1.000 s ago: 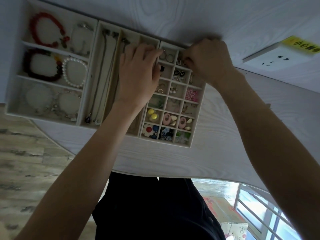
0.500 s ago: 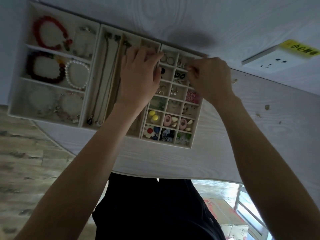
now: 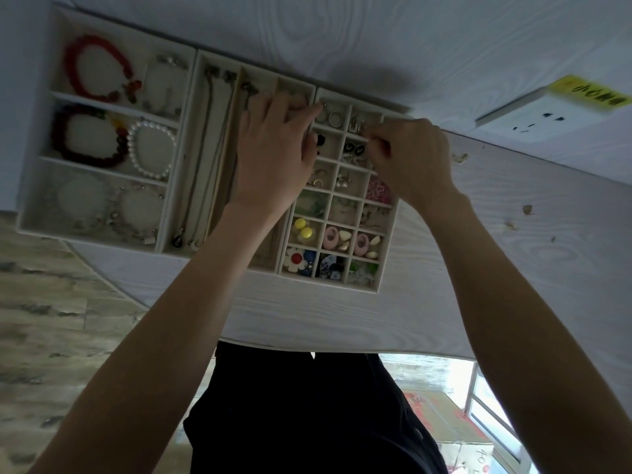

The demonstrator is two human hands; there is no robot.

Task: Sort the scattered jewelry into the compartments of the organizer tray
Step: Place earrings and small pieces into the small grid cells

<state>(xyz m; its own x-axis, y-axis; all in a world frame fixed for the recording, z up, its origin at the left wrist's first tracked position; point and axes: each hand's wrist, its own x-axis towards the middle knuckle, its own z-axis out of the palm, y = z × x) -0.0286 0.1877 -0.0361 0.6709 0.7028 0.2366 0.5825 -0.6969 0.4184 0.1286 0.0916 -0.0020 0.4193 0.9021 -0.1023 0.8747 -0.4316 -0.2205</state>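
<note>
Sorting looks close to finished. Organizer tray (image 3: 388, 248) spans upper left to centre of frame on a pale wood-grain table (image 3: 513, 268), three sections side by side. Left section holds bracelets: red bead bracelet (image 3: 99, 75) at top, dark bead one and pearl bracelet (image 3: 152, 148) in the middle, pale ones below. Middle section has necklaces (image 3: 205, 159) laid along its long slots. Right section is a small grid, most visible cells filled: rings (image 3: 333, 118) in the top row, yellow studs (image 3: 302, 227), pink earrings (image 3: 345, 239), flower piece (image 3: 294, 260) at the bottom.

Left hand (image 3: 273, 155) lies over the divider between necklace section and grid, fingers bent, tips at the top grid cell beside the rings; whether it grips anything, cannot tell. Right hand (image 3: 413, 159) is over the grid's upper right cells, fingertips drawn together as if pinching something small; the item itself is too tiny to make out.

Left to do, by my read: a few small bits (image 3: 460, 157) lie on the table at right of the tray; whether they're jewelry, can't tell. White socket block (image 3: 547, 114) sits upper right.
</note>
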